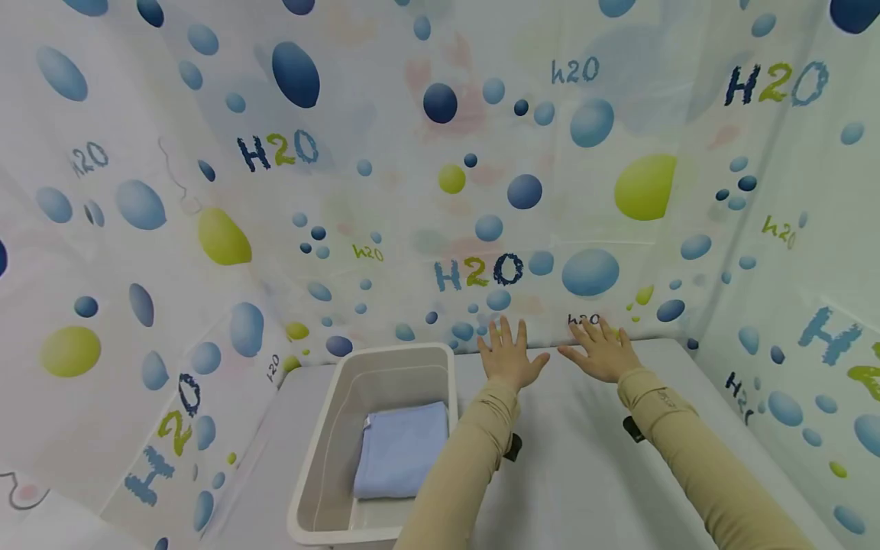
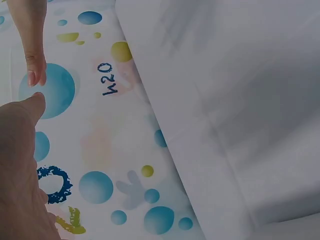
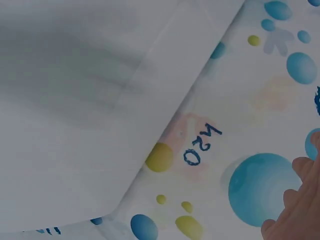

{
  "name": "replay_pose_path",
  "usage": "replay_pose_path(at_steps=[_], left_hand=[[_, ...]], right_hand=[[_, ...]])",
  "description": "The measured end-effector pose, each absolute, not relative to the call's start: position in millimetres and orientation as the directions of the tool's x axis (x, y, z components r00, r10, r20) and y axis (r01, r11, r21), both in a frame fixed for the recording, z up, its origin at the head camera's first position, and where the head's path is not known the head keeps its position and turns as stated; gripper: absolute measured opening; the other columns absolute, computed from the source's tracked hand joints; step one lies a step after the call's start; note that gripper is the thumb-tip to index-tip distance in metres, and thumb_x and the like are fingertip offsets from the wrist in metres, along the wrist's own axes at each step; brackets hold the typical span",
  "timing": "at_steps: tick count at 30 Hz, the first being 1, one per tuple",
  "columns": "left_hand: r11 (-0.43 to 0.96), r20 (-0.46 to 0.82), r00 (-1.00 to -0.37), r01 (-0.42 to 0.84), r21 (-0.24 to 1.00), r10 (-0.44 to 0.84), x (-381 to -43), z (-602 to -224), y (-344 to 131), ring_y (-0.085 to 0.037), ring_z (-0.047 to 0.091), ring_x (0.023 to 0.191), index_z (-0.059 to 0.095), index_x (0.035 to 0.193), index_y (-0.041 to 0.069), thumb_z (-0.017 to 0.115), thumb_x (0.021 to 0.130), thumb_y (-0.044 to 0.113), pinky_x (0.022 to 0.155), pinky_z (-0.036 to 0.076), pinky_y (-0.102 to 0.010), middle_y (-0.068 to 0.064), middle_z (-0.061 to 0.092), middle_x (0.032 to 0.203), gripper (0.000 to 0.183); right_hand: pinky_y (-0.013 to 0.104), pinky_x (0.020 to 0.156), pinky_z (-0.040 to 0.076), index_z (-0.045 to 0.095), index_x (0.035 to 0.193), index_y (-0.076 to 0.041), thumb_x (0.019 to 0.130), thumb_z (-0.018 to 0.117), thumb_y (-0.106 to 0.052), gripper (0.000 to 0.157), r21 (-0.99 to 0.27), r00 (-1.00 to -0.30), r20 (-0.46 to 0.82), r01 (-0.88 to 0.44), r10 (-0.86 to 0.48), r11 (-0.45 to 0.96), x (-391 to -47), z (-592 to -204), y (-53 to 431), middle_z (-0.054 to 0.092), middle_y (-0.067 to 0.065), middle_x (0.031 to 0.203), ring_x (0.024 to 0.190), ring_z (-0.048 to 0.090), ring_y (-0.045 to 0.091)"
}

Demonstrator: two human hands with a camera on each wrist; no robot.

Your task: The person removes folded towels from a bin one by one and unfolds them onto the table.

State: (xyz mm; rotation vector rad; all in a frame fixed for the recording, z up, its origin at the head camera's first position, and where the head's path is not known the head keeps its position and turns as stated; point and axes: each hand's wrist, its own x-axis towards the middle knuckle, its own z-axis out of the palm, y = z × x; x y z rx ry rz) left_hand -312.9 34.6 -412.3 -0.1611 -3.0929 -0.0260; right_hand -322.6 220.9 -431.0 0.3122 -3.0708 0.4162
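Note:
My left hand (image 1: 510, 363) is held out over the far part of the white table (image 1: 557, 473), fingers spread and holding nothing. To its right, my right hand (image 1: 603, 353) reaches out in the same way, palm down, also holding nothing. The thumbs point toward each other with a gap between them. In the left wrist view, the left hand (image 2: 22, 170) fills the lower left and the right hand comes in from the top. Fingers of the right hand (image 3: 297, 207) show at the right wrist view's lower right. Left of the hands, a folded light-blue cloth (image 1: 402, 451) lies in a beige plastic basin (image 1: 312, 458).
A white curtain (image 1: 392, 206) with blue and green drops and "H2O" lettering hangs behind the table and along both sides. The basin's tall rim stands close to the left forearm (image 1: 454, 473). Small black devices (image 1: 634, 429) sit under the wrists.

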Motion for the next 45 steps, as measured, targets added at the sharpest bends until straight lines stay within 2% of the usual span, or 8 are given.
replay_pose_path(at_steps=[7,15,23,30,35,41,45], left_hand=[[0.993,0.059,-0.992,0.117,0.032,0.115,-311,-412,34,-0.024,0.006,0.147,0.011,0.15,0.033,0.03,0.088,0.07,0.116,0.016,-0.05,-0.003,0.007,0.159,0.074],[0.994,0.058,-0.992,0.112,0.001,0.112,-311,-404,34,-0.024,0.015,0.146,0.015,0.15,0.031,0.033,0.088,0.068,0.116,0.021,-0.047,-0.004,0.015,0.158,0.074],[0.991,0.069,-0.989,0.131,-0.009,0.131,-315,-401,30,-0.025,0.014,0.146,0.014,0.15,0.03,0.033,0.089,0.067,0.116,0.021,-0.048,-0.004,0.013,0.158,0.073],[0.982,0.159,-0.969,0.183,-0.04,0.187,-314,-392,20,-0.025,0.027,0.142,0.023,0.148,0.027,0.038,0.09,0.063,0.112,0.029,-0.046,-0.005,0.025,0.155,0.069],[0.972,0.262,-0.936,0.229,-0.052,0.234,-312,-379,7,-0.025,0.043,0.132,0.034,0.145,0.023,0.044,0.091,0.058,0.106,0.038,-0.046,-0.008,0.041,0.146,0.065],[0.962,0.364,-0.89,0.257,-0.096,0.274,-308,-370,-12,-0.024,0.055,0.118,0.044,0.139,0.022,0.046,0.09,0.057,0.095,0.046,-0.044,-0.007,0.054,0.133,0.06],[0.959,0.412,-0.868,0.274,-0.067,0.277,-308,-368,-28,-0.025,0.059,0.112,0.047,0.136,0.021,0.05,0.089,0.055,0.092,0.048,-0.044,-0.008,0.059,0.126,0.058]], right_hand=[[0.068,0.109,0.0,0.023,0.148,-0.011,0.093,0.031,-0.062,0.076,-0.253,-0.976,0.074,-0.215,-0.203,0.943,-321,-429,219,0.018,0.022,0.153,0.142,0.004,0.046],[0.067,0.109,-0.003,0.025,0.147,-0.008,0.094,0.029,-0.061,0.075,-0.282,-0.975,0.071,-0.223,-0.211,0.933,-322,-425,216,0.015,0.023,0.154,0.141,0.001,0.048],[0.066,0.109,-0.003,0.024,0.148,-0.008,0.092,0.025,-0.065,0.079,-0.277,-0.974,0.07,-0.225,-0.213,0.934,-324,-418,215,0.013,0.023,0.154,0.141,-0.001,0.048],[0.066,0.11,0.003,0.033,0.144,-0.005,0.094,0.028,-0.061,0.075,-0.264,-0.966,0.12,-0.252,-0.227,0.931,-321,-408,206,0.019,0.024,0.153,0.14,0.012,0.047],[0.066,0.11,0.011,0.044,0.137,-0.004,0.095,0.031,-0.057,0.07,-0.254,-0.954,0.18,-0.281,-0.24,0.926,-319,-398,197,0.025,0.023,0.151,0.137,0.022,0.046],[0.064,0.107,0.021,0.045,0.136,-0.005,0.097,0.034,-0.051,0.061,-0.22,-0.93,0.253,-0.322,-0.265,0.921,-317,-385,178,0.032,0.023,0.148,0.133,0.031,0.047],[0.063,0.106,0.024,0.043,0.138,-0.008,0.098,0.037,-0.047,0.057,-0.221,-0.917,0.287,-0.345,-0.277,0.912,-317,-381,163,0.033,0.021,0.148,0.132,0.033,0.047]])
